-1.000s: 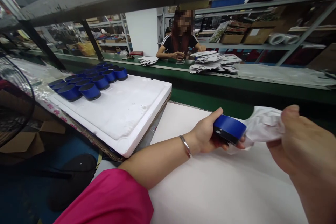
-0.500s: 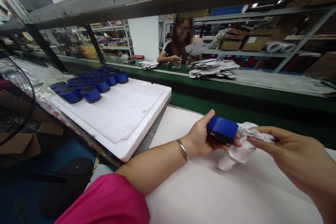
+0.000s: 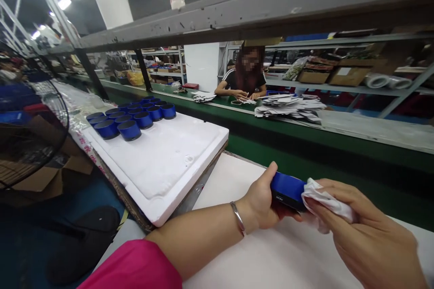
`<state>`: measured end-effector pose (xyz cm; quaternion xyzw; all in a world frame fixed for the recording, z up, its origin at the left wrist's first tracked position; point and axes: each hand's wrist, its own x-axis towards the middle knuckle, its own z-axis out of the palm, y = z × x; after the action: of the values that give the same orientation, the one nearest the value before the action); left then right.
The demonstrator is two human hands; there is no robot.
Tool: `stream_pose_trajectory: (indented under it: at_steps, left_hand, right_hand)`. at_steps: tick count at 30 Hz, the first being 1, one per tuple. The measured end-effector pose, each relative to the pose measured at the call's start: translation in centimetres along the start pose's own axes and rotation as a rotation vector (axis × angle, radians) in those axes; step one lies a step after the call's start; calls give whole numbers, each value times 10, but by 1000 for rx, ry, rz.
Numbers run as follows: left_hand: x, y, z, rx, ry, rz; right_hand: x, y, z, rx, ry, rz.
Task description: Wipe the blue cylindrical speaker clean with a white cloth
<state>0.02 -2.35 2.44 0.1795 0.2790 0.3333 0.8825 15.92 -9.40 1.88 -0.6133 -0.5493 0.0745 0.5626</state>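
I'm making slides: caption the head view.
Left hand holds a blue device; right hand holds white cloth against it.

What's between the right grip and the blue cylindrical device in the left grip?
A crumpled white cloth, held in the right grip and seemingly touching the side of the blue cylindrical device. The head view shows this.

Smooth device (image 3: 288,185); wrinkled cloth (image 3: 312,191); shiny metal bracelet (image 3: 238,216).

A foam slab (image 3: 169,158) carries blue cylinders (image 3: 143,120).
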Motion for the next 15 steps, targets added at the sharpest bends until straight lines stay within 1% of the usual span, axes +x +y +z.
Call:
stream_pose_trajectory:
  at_steps: [2, 3, 5, 6, 9, 11, 13, 14, 15]
  left_hand:
    - [-1, -2, 1, 51, 13, 43]
    - [-1, -3, 1, 88, 24, 71]
    - [0, -7, -1, 169, 37, 147]
    - [0, -9, -3, 208, 34, 190]
    - [2, -17, -9, 317, 25, 273]
    - [1, -22, -11, 382, -13, 277]
    - [0, -23, -11, 419, -121, 243]
    - [-1, -22, -11, 421, -175, 221]
    - [-2, -21, -10, 411, -206, 201]
  right_hand:
    - [-5, 3, -2, -27, -23, -101]
    - [-7, 2, -2, -40, -35, -130]
    - [-11, -5, 2, -64, 7, -125]
    - [-13, -10, 5, -81, 54, -89]
    - [-12, -25, 14, -134, 171, 95]
    - [-3, -30, 16, -112, 142, 303]
    - [12, -28, 14, -25, 91, 521]
    - [20, -25, 11, 45, 85, 600]
    - [28, -22, 7, 128, 100, 642]
